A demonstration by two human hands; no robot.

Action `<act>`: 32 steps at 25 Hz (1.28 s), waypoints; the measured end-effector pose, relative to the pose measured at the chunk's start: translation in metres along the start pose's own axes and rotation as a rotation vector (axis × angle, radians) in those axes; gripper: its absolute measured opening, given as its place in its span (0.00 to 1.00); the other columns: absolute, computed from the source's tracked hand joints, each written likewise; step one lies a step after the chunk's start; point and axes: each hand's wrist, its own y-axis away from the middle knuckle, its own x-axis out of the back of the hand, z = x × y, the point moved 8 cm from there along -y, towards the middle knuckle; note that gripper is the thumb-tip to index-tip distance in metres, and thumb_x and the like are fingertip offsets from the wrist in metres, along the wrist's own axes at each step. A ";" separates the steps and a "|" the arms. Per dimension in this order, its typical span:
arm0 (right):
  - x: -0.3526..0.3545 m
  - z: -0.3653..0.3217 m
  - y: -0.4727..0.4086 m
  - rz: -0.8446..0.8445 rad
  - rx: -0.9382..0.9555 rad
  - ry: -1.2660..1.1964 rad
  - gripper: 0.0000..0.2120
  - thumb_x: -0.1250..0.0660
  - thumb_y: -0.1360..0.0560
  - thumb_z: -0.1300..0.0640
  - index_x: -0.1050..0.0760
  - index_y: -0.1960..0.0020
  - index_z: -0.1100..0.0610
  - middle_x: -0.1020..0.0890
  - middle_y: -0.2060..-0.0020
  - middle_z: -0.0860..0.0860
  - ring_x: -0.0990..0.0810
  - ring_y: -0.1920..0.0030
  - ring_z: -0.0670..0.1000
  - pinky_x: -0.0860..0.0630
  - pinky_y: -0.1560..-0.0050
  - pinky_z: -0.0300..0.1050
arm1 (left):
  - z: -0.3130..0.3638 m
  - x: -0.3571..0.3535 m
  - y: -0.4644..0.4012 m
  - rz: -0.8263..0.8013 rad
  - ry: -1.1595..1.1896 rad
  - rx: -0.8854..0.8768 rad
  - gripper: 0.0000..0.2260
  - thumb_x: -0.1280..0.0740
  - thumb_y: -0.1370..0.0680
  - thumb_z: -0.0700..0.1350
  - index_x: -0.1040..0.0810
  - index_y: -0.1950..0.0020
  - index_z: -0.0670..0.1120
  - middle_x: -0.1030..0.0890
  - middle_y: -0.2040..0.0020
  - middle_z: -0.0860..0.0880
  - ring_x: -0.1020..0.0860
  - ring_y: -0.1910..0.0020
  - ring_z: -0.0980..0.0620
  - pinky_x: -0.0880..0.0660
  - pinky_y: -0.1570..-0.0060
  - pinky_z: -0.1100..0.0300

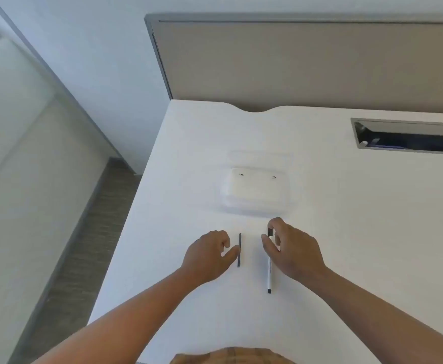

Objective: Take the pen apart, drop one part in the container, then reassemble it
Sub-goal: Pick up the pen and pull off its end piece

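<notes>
A thin dark refill rod [239, 249] lies on the white desk [346, 232], pointing away from me. My left hand [208, 254] rests just left of it, thumb tip touching the rod's near half, fingers curled. A white pen barrel [269, 274] with a dark tip lies to the right. My right hand [292, 248] pinches the barrel's far dark end between thumb and fingers. A clear plastic container [258, 191] sits open beyond both hands.
The desk's left edge [125, 227] drops to the floor close to my left arm. A grey cable slot [409, 137] is recessed at the back right. A beige partition [307, 64] stands behind the desk.
</notes>
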 end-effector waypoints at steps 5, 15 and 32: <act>-0.030 0.026 0.016 -0.171 -0.199 -0.023 0.13 0.39 0.23 0.40 0.33 0.53 0.50 0.21 0.69 0.49 0.21 0.65 0.54 0.24 0.62 0.49 | -0.013 -0.025 0.009 -0.104 0.125 0.213 0.15 0.34 0.25 0.63 0.28 0.64 0.53 0.25 0.67 0.56 0.27 0.69 0.58 0.33 0.69 0.61; -0.058 0.045 0.038 -0.312 -0.406 -0.083 0.18 0.36 0.25 0.38 0.31 0.63 0.51 0.22 0.70 0.45 0.25 0.68 0.48 0.32 0.67 0.44 | -0.006 -0.033 0.012 -0.099 -0.073 0.071 0.17 0.38 0.25 0.67 0.29 0.59 0.54 0.27 0.63 0.58 0.26 0.61 0.57 0.36 0.66 0.62; -0.044 0.035 0.027 -0.496 -0.606 -0.658 0.12 0.34 0.25 0.53 0.25 0.64 0.58 0.20 0.74 0.54 0.29 0.75 0.51 0.32 0.69 0.42 | 0.025 -0.019 0.021 -0.118 0.152 -0.192 0.11 0.30 0.25 0.57 0.27 0.45 0.58 0.29 0.57 0.61 0.27 0.62 0.60 0.28 0.60 0.64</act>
